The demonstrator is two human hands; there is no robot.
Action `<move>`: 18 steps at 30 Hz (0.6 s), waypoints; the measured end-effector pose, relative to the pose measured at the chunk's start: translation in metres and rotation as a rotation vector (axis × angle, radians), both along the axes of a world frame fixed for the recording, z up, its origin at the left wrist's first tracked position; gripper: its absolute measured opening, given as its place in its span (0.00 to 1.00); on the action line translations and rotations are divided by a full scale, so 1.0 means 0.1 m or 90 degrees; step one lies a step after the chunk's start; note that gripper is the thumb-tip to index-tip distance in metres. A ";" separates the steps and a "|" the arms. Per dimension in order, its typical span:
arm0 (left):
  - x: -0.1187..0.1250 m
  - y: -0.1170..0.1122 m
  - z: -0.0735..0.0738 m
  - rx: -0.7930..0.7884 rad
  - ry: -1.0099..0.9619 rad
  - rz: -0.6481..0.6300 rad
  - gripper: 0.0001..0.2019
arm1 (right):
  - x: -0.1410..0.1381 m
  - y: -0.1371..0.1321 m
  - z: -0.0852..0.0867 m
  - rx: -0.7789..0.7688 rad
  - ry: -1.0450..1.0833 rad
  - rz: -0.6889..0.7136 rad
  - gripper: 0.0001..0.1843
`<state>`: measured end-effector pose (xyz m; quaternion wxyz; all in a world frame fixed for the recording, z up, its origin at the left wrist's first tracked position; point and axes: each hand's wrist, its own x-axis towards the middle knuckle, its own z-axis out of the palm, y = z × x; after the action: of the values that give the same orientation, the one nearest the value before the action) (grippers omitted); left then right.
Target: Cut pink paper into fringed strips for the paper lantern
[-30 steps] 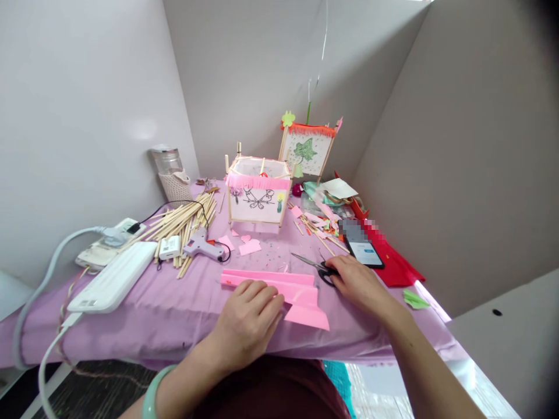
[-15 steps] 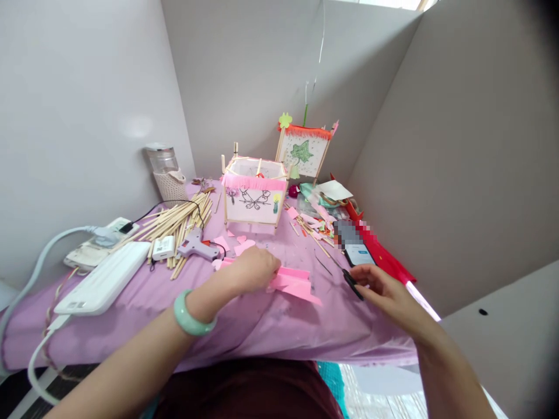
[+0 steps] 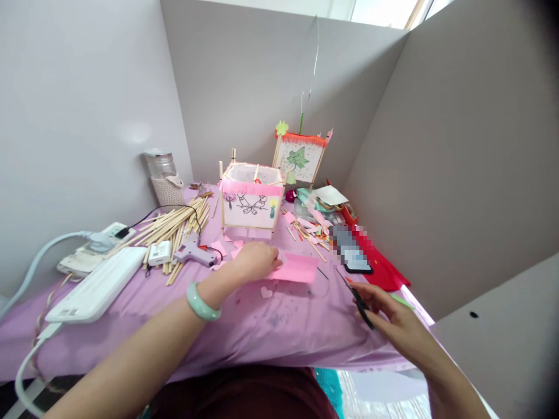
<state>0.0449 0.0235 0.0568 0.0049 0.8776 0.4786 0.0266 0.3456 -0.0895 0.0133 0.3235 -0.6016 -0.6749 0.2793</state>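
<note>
My left hand (image 3: pixel 255 261), with a pale green bangle on the wrist, is closed on a sheet of pink paper (image 3: pixel 299 269) lying low over the table. The paper shows a fold and extends to the right of the fingers. In my right hand (image 3: pixel 388 308) is a pair of scissors (image 3: pixel 361 304) with black handles, held apart from the paper and pointing up and left. A small pale pink paper heart (image 3: pixel 266 292) rests on the cloth just below the sheet. Behind the left hand stands a stick-framed paper lantern (image 3: pixel 252 203) with a pink fringe and drawn birds.
A lilac glue gun (image 3: pixel 194 250), wooden sticks (image 3: pixel 179 224), a white power bank (image 3: pixel 96 285) and a covered glass bottle (image 3: pixel 165 177) are on the left. On the right are a phone (image 3: pixel 353 253), red material (image 3: pixel 384 265) and paper scraps. A second lantern (image 3: pixel 301 157) stands behind.
The pink sheet now lies flatter and more spread out, and a paper heart shows below it. My right hand with the scissors has shifted slightly down and right. The view has tilted a little.
</note>
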 end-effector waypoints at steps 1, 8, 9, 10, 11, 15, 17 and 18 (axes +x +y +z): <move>0.01 0.02 -0.03 -0.006 0.003 0.004 0.17 | -0.02 0.00 0.02 0.000 -0.032 0.016 0.24; 0.02 0.10 -0.22 0.013 -0.047 0.039 0.17 | -0.05 0.13 -0.01 0.044 -0.234 0.102 0.26; 0.02 0.11 -0.22 0.017 -0.050 0.033 0.17 | -0.04 0.17 -0.02 0.053 -0.256 0.103 0.26; 0.02 0.11 -0.23 0.021 -0.051 0.027 0.16 | -0.05 0.20 -0.03 0.061 -0.275 0.106 0.26; 0.02 0.11 -0.23 0.026 -0.052 0.021 0.16 | -0.06 0.24 -0.03 0.070 -0.291 0.112 0.26; 0.00 0.13 -0.23 0.047 -0.059 0.005 0.17 | -0.19 0.37 0.04 0.115 -0.330 0.132 0.26; -0.02 0.15 -0.21 0.074 -0.079 -0.005 0.17 | -0.26 0.42 0.10 0.140 -0.327 0.141 0.25; -0.03 0.15 -0.20 0.101 -0.098 -0.008 0.17 | -0.29 0.44 0.12 0.147 -0.315 0.145 0.24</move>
<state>0.0417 0.0389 0.0370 -0.0280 0.8737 0.4675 0.1318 0.3166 -0.0457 0.0254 0.1823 -0.5309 -0.8237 0.0798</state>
